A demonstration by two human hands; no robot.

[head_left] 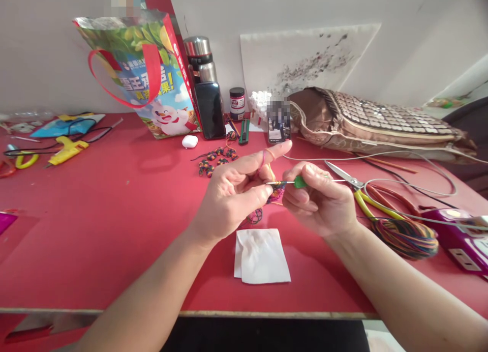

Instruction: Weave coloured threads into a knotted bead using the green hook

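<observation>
My right hand (pixel 324 197) grips a crochet hook by its green handle (pixel 300 182), with the thin metal shaft pointing left. Yellow loops of yarn lie on the shaft near its tip. Thumb and fingers of my left hand (pixel 240 189) pinch a small multicoloured crochet piece (pixel 277 192) at the hook's tip. A strand of yarn wraps the raised left index finger, which points up and right. Part of the piece is hidden behind my fingers. Loose yarn (pixel 254 216) hangs below it, above a folded white napkin (pixel 262 255).
Beyond my hands lie crocheted pieces (pixel 213 161), an earbud case (pixel 189 141), a dark phone (pixel 210 110) and a cutter (pixel 244 132). Scissors (pixel 356 184), a yarn ball (pixel 406 237) and a purple power strip (pixel 453 240) sit right. A glue gun (pixel 68 149) lies left; a bag (pixel 148 77) stands behind.
</observation>
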